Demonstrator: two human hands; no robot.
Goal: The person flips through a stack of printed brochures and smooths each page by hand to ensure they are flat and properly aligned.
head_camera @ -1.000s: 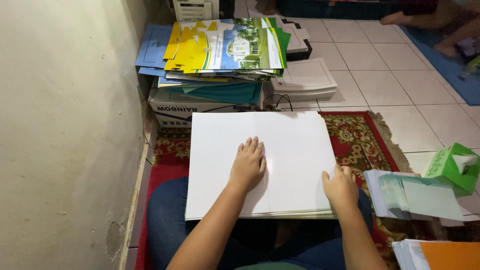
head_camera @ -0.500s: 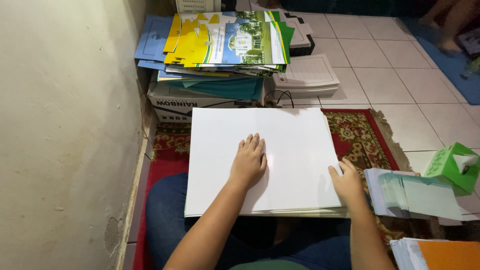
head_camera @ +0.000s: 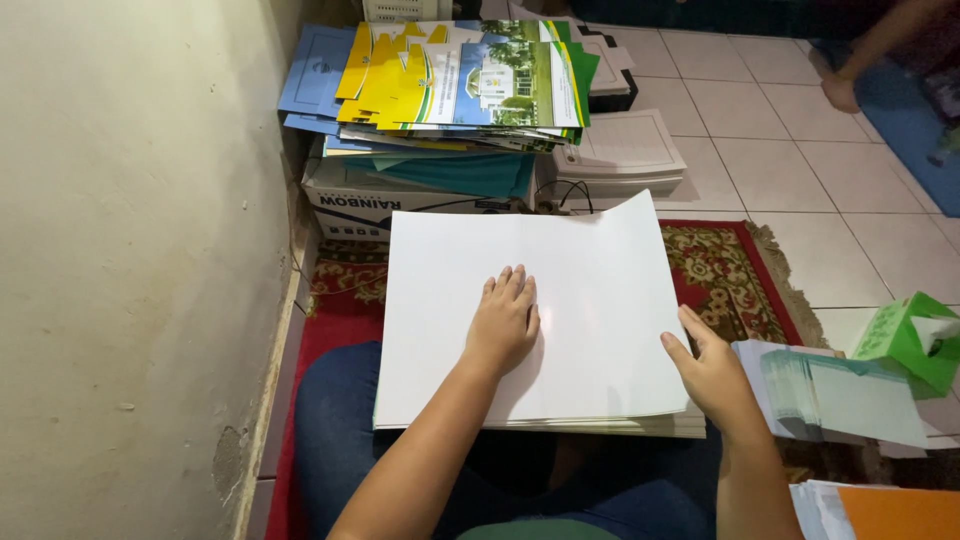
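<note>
- The left hand (head_camera: 505, 322) lies flat, fingers spread, gripping nothing, pressing the top large white glossy sheet (head_camera: 560, 270) of the paper stack on the lap.
- The right hand (head_camera: 712, 372) pinches that sheet's right edge, thumb on top; lifting it cleanly probably wants firm left-hand pressure.
- The fanned pile of pale green slips (head_camera: 835, 395) and green tissue box (head_camera: 915, 338) crowd the right.
- Colourful folders (head_camera: 460, 85) on a cardboard box (head_camera: 370, 200) block the front.

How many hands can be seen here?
3: left hand flat on the white sheets, right hand at their right edge, another person's hand top right.
</note>
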